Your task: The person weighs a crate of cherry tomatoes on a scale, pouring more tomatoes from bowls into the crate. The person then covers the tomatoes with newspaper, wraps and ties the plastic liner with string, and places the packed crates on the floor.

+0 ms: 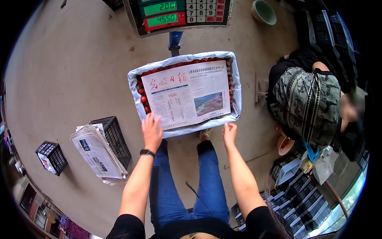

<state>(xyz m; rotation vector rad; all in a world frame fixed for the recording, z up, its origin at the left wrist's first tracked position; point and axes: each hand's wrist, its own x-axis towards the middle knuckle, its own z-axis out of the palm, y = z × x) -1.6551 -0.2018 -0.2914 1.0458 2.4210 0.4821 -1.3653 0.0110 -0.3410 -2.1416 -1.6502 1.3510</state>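
Note:
A crate lined with pale paper (pixel 134 85) stands in front of me, holding small round red fruits (pixel 143 98) that look like cherry tomatoes or cherries. A newspaper sheet (pixel 167 95) lies flat over them, leaving fruit showing along the edges. My left hand (pixel 152 129), with a black band on its wrist, is at the crate's near left corner, fingers spread and touching the newspaper's edge. At the near right corner is my right hand (pixel 229 134), its fingers curled closed just beside the liner. Whatever those fingers may pinch is hidden.
A scale display (pixel 165 18) reading 2.00 and 45.50 rises on a blue post (pixel 175 40) behind the crate. Folded newspapers (pixel 95 149) lean on a black crate (pixel 117 135) at left. Another person (pixel 304 99) crouches at right, near stacked black crates (pixel 298 203). A green basin (pixel 264 12) sits farther back.

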